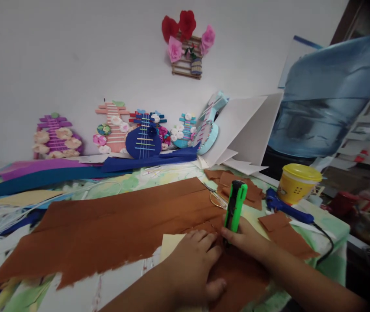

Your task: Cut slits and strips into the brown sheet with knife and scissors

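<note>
A wide sheet of brown felt with ragged edges spreads across the table. On it my left hand lies flat, fingers stretched forward and thumb apart. A pale yellow sheet shows partly under that hand. My right hand is wrapped round a green and black utility knife, held upright over the felt just right of my left fingertips. The knife's lower tip is hidden, so I cannot tell whether it touches the felt. Scissors rest on the felt beyond the knife.
Brown felt scraps, a blue glue gun with a cord, and a yellow tub are at the right. Felt instruments lean against the wall. A large water bottle stands at back right. White foam boards stand beside it.
</note>
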The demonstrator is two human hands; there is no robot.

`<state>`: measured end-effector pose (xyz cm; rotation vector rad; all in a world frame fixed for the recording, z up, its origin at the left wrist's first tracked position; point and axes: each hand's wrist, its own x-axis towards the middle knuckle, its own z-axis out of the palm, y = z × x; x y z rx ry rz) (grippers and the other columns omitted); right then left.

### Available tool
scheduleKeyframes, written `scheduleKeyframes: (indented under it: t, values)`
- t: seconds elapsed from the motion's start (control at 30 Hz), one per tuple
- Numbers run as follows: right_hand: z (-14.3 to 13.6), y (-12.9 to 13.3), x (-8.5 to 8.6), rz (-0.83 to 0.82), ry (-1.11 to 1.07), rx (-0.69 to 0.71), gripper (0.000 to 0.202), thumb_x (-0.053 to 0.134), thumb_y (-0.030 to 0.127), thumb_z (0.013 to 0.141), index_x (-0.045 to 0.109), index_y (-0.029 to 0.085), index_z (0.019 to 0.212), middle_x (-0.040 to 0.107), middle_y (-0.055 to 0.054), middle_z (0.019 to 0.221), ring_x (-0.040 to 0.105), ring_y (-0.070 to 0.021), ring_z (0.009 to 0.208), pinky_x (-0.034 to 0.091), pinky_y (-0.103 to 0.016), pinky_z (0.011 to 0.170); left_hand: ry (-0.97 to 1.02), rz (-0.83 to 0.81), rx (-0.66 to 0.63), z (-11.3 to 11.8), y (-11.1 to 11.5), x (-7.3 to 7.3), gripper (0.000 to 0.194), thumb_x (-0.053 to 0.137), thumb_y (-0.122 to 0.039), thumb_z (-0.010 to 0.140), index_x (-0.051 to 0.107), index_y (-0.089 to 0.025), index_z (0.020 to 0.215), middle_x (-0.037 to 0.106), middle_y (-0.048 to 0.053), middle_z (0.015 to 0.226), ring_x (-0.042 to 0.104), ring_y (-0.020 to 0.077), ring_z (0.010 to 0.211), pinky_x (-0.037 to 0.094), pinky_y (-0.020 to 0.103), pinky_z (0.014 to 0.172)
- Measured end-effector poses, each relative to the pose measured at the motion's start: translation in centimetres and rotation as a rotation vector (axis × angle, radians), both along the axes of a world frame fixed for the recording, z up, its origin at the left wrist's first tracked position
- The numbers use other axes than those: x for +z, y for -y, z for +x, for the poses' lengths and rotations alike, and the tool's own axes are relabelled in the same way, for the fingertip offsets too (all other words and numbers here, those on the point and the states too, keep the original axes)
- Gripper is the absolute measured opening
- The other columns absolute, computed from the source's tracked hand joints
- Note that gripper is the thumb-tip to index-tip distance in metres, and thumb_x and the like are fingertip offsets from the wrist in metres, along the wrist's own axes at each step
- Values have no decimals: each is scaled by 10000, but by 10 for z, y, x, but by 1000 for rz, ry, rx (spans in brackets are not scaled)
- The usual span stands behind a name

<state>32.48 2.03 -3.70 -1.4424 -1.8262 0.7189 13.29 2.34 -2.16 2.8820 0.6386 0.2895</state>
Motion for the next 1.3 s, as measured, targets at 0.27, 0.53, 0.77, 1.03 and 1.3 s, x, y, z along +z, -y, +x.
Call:
scheduleKeyframes:
  t: [0.27,0.53,0.77,1.03,1.3]
  values:
    - [-1,1,3,33,36,97,336,472,486,710,403,178,595,383,33,552,339,-97,519,293,-213,464,12,7,10,1,2,3,576,473,-489,730,390,-190,1216,441,81,1187,388,258,1039,281,402,915]
    - [2,-1,1,-64,-138,-41,459,433,623,657,372,174,584,351,28,546,332,-104,529,307,-226,468,-20,33,4,0,1,-1,527,435,-506,748,459,-169,1153,407,104,1234,354,286,1088,265,433,924]
    - [5,-1,-3,-37,-103,86,448,431,609,677,383,170,609,360,30,562,344,-99,537,301,-214,472,-25,20,-9,2,0,1,555,453,-492,744,414,-185,1204,416,85,1228,362,280,1081,264,429,927]
    - [2,0,-3,23,33,69,292,476,398,716,337,181,579,326,50,536,308,-78,503,271,-196,443,-23,1,2,1,0,1,555,465,-489,736,407,-199,1206,413,83,1225,363,276,1081,264,424,926]
    - [4,3,2,27,97,194,302,482,394,724,352,173,563,360,44,534,339,-78,511,261,-197,445,-19,-29,2,1,0,1,528,503,-464,721,427,-224,1185,427,66,1201,365,266,1068,258,413,929]
